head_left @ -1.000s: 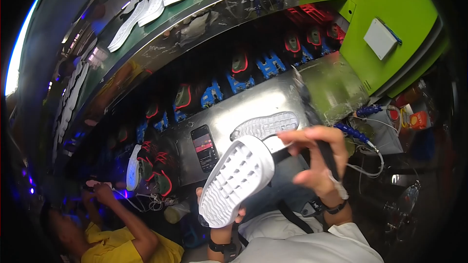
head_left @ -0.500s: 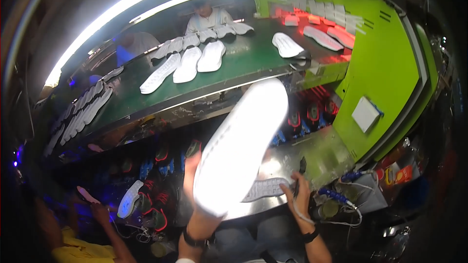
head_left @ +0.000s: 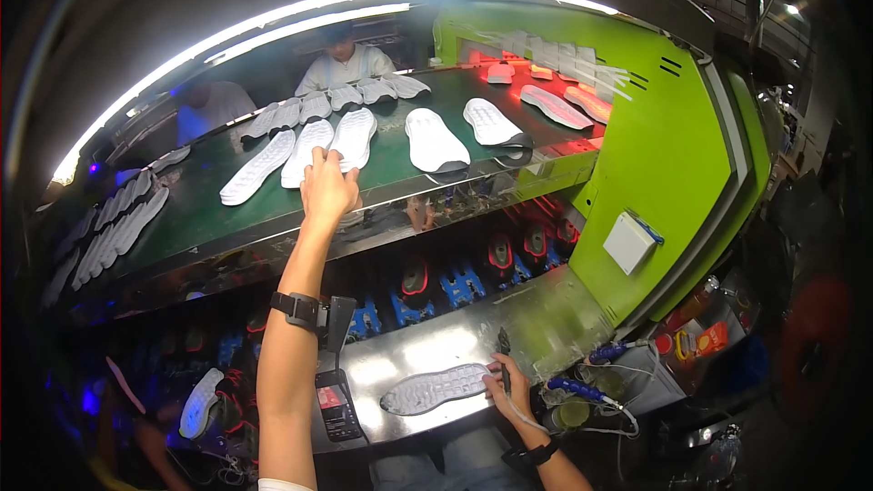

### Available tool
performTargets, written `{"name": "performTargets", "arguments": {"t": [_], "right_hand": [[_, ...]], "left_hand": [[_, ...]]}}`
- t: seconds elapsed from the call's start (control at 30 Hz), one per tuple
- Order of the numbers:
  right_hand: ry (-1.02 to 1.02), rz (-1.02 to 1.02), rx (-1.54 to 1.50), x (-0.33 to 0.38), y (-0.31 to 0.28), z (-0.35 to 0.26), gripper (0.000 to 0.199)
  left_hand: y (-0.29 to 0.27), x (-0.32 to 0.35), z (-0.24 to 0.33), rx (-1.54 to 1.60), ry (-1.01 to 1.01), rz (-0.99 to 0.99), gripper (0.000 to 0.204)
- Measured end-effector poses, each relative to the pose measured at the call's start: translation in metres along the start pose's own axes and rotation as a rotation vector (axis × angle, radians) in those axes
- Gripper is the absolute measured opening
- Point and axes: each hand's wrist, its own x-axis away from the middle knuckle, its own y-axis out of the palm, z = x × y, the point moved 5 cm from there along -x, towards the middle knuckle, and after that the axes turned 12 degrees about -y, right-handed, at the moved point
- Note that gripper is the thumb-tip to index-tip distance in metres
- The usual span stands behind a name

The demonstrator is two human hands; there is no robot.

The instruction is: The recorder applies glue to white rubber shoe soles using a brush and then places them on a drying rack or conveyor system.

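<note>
Left hand (head_left: 327, 189) rests open-fingered on white sole (head_left: 306, 153); right hand (head_left: 503, 385) pinches grey sole (head_left: 435, 389) on metal bench (head_left: 546, 323).

There is a single view, from a wide fisheye camera worn on the person's head, and it looks forward and downward over a workstation. Straight edges bow toward the rim, and the corners fall dark. Nearest, at the bottom, lies the steel work surface (head_left: 509, 345), with the person's forearms rising from the lower edge. Farther off, across the middle, runs the green conveyor belt (head_left: 209, 209), stretching from far left to a green machine housing (head_left: 673, 155) on the right. Beyond the belt, at the far side, other people face the camera.
</note>
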Motion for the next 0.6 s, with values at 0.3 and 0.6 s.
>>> {"name": "performTargets", "arguments": {"t": [0.3, 0.6], "right_hand": [[0.113, 0.373, -0.461, 0.035, -0.054, -0.032, 0.052], [0.154, 0.225, -0.605, 0.051, -0.047, -0.144, 0.021]], "left_hand": [[-0.085, 0.11, -0.018, 0.478, -0.205, 0.515, 0.02], [-0.027, 0.373, -0.088, 1.265, -0.827, -1.213, 0.078]]}}
